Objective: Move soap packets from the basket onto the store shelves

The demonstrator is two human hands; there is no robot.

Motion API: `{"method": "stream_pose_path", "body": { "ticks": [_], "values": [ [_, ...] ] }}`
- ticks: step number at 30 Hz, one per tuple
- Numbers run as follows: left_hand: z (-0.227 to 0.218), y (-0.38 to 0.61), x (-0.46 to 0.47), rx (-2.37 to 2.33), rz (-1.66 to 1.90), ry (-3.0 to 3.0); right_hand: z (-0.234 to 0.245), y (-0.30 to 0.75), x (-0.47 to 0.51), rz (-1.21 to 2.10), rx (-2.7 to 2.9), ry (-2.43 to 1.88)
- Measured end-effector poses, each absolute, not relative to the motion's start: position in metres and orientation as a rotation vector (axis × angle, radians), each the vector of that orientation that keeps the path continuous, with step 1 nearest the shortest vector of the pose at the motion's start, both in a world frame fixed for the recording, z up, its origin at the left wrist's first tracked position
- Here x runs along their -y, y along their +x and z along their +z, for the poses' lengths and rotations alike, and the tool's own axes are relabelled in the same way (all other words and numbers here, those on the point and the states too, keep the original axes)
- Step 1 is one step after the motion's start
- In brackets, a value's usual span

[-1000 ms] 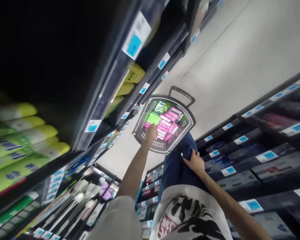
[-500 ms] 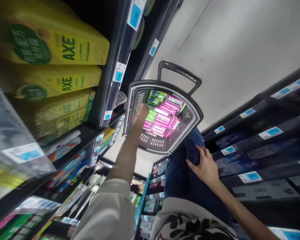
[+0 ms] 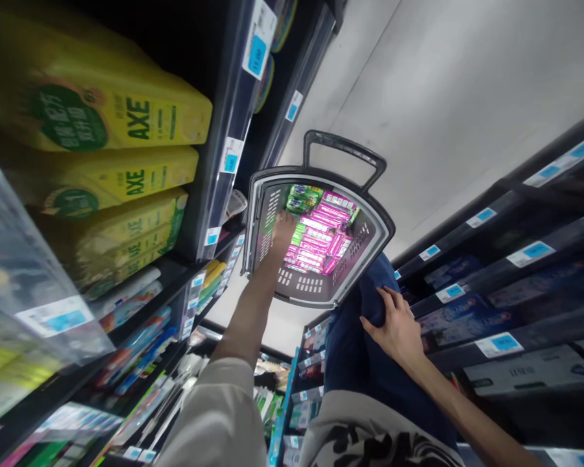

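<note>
My left hand (image 3: 285, 228) reaches down into a grey shopping basket (image 3: 316, 299), over its left side. Its fingers look loosely stretched beside the green packets (image 3: 302, 200) and partly cover a light green pack (image 3: 298, 233); I see nothing held in them, though they are small and a little blurred. Rows of pink packets (image 3: 321, 224) lie to the right of this hand on the basket's bottom. My right hand (image 3: 398, 324) rests on my blue-trousered knee (image 3: 372, 292), thumb and fingers apart, holding nothing.
Yellow AXE bottles (image 3: 136, 120) fill the shelf on the left, behind price tags (image 3: 231, 155). Dark shelves (image 3: 511, 259) with boxed goods run along the right. The basket's long black handle (image 3: 345, 143) leans out over the pale floor (image 3: 442, 97).
My left hand has shifted slightly right inside the basket, over the light green pack, and its fingers look less curled. My right hand stays on the knee. The view has tilted a little.
</note>
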State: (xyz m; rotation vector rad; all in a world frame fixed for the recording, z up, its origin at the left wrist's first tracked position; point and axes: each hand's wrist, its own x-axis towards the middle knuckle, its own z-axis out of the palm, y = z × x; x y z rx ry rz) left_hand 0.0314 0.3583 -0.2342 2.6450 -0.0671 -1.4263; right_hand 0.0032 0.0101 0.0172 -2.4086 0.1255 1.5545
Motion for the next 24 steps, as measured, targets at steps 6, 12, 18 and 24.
{"method": "stream_pose_path", "body": {
  "ticks": [6,12,18,24],
  "values": [
    [-0.245,0.034,-0.362,0.241,-1.516,2.623,0.014,0.003,-0.007,1.517,-0.137,-2.393],
    [-0.245,0.041,-0.358,0.303,-1.581,2.628,0.013,0.006,-0.009,1.529,-0.136,-2.408],
    [-0.243,0.047,-0.351,0.257,-1.541,2.664,0.016,0.006,-0.014,1.521,-0.125,-2.415],
    [-0.227,0.048,-0.351,0.307,-1.511,2.726,0.019,0.007,-0.015,1.555,-0.155,-2.397]
  ]
}}
